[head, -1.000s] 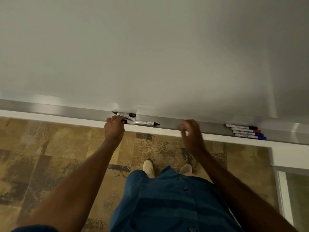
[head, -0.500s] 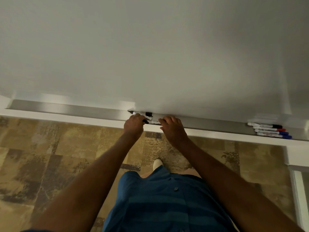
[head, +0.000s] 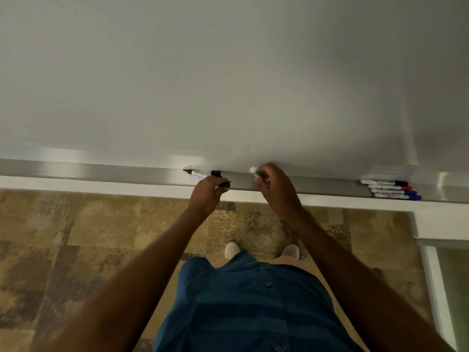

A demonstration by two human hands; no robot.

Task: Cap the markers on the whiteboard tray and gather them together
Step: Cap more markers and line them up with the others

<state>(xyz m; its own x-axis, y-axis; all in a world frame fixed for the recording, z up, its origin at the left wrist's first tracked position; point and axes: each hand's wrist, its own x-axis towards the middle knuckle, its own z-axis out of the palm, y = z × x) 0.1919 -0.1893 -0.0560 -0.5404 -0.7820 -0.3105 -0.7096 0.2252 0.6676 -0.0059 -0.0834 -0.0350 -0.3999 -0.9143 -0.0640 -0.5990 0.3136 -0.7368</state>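
Note:
My right hand grips a white marker just above the silver whiteboard tray, with the marker's white end sticking up to the left. My left hand pinches a black cap at the tray's front edge, a short gap from the right hand. Behind the left hand, an uncapped marker lies on the tray with its black tip pointing left. A loose black cap sits at its right end. Several capped markers lie side by side at the tray's far right.
The whiteboard fills the upper view. Below the tray runs a white ledge, then patterned brown carpet. My feet stand close to the wall. A glass panel frame stands at the right.
My right hand came in from the right, took the front marker off the tray and lifted it to the right. The left hand stays on the black cap. The view shifted.

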